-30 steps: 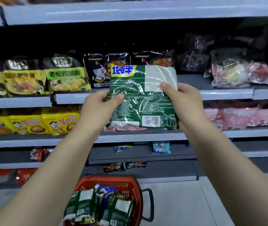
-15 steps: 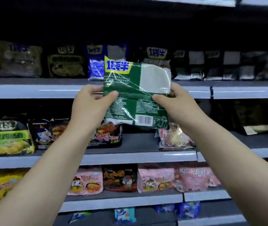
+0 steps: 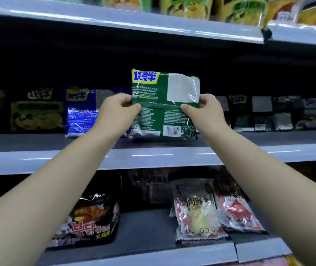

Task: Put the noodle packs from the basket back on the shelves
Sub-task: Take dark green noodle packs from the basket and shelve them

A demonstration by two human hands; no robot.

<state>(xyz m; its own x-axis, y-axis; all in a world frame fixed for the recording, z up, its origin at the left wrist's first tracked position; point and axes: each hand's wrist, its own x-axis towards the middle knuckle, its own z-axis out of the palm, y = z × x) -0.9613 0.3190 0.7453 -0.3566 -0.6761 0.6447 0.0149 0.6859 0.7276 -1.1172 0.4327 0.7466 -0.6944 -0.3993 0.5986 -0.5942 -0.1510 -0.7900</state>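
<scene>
Green and shiny, the noodle pack [image 3: 165, 104] stands upright between my two hands, over the middle shelf [image 3: 153, 156], a bit back from its front edge. Its bottom is down by the shelf, but I cannot tell if it touches. My left hand [image 3: 115, 112] pinches its left side with thumb and fingers. My right hand [image 3: 207, 110] pinches its right side the same way. A blue pack [image 3: 80, 114] stands just beside my left hand.
</scene>
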